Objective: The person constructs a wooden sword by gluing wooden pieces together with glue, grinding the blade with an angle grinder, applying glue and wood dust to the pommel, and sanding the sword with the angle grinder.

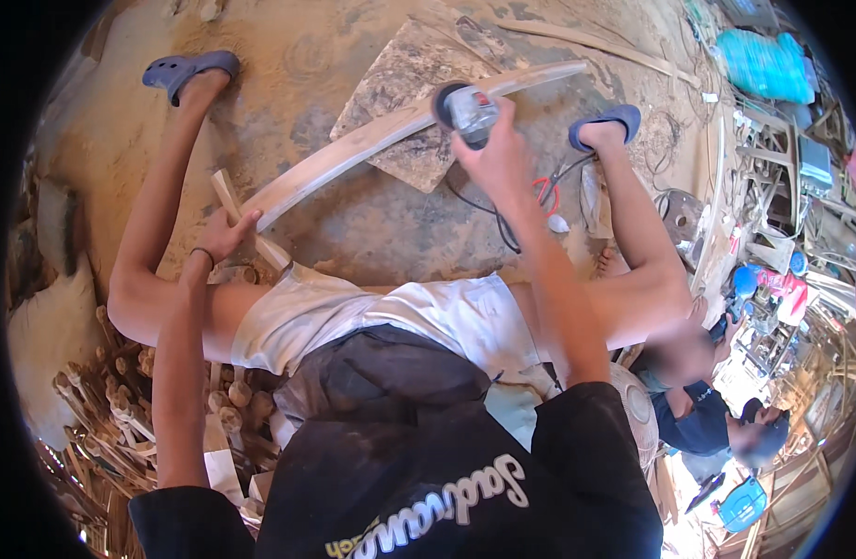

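Curved wooden plank (372,140) lies across a stone slab (405,88) on the dusty floor (288,56), between the person's sandalled feet. Right hand (493,154) is closed around an angle grinder (465,110) — its disc sits on the plank. Left hand (225,233) wraps its fingers around the plank's near end — beside a small wooden block (251,228).

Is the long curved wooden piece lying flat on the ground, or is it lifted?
Lifted at one end: the left hand holds up the near end of the curved wooden piece, while its far part rests on a stone slab.
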Tool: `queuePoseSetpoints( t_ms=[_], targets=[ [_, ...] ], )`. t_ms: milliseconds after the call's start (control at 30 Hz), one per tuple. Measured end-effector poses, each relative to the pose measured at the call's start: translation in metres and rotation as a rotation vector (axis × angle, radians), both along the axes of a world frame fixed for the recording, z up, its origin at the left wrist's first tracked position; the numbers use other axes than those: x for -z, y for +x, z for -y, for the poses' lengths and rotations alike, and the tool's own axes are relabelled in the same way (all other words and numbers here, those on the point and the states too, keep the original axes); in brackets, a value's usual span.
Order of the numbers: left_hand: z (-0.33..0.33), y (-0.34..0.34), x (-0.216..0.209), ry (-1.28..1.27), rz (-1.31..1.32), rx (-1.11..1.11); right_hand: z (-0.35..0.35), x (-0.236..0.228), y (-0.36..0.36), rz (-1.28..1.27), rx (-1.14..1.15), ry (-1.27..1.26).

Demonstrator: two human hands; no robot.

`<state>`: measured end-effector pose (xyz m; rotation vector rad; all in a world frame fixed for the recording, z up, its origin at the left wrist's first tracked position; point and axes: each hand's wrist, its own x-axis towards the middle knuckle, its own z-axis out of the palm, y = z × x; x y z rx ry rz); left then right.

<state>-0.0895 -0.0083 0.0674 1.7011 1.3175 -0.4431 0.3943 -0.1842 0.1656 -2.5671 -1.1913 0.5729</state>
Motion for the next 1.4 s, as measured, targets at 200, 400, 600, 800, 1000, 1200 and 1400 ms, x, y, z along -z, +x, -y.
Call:
queuePoseSetpoints(
  t_ms=[200,400,600,800,1000,1200,1400],
  targets=[
    [-0.001,-0.002,0.002,-0.005,0.014,-0.012,0.011,0.003,0.051,0.094,0.127,-0.004],
    [-0.002,-0.005,0.006,0.041,-0.008,0.012,0.004,-0.018,0.075,0.12,0.284,-0.027],
    [-0.015,-0.025,-0.002,-0.032,-0.141,-0.018,0.0,-0.008,-0.028,-0.129,-0.128,-0.097],
    [-0.026,-0.057,0.01,0.011,-0.101,-0.077,0.003,-0.011,-0.021,-0.05,-0.129,-0.058],
    [-0.034,-0.064,0.022,-0.016,-0.167,-0.043,0.018,-0.003,0.06,0.088,0.096,0.014],
    [-0.032,-0.055,0.012,0.019,-0.141,-0.029,0.02,0.003,0.125,0.181,0.276,-0.044],
    [-0.038,-0.057,0.007,-0.043,-0.071,-0.002,0.016,-0.014,0.103,0.095,0.262,0.021]
  ],
)
